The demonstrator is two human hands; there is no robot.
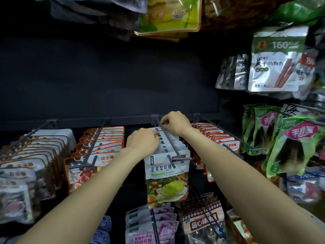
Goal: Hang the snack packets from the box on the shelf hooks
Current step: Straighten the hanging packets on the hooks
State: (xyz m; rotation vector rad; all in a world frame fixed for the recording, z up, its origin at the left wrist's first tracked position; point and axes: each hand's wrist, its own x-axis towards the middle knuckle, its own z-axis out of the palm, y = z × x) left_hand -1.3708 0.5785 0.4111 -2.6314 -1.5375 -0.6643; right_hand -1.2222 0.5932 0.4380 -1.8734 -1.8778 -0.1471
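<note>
On grey hook (pixel 168 147) — white-topped gummy packets (pixel 166 173), fruit-printed.

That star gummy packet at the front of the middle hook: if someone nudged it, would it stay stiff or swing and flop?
The star gummy packet would probably swing, since it hangs only by its top hole from the hook. Its glossy pouch looks flexible and likely light, perhaps slightly slippery.

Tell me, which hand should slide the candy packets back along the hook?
Probably the left hand: it pinches the white packets' tops directly. The right hand sits at the hook's back end.
</note>
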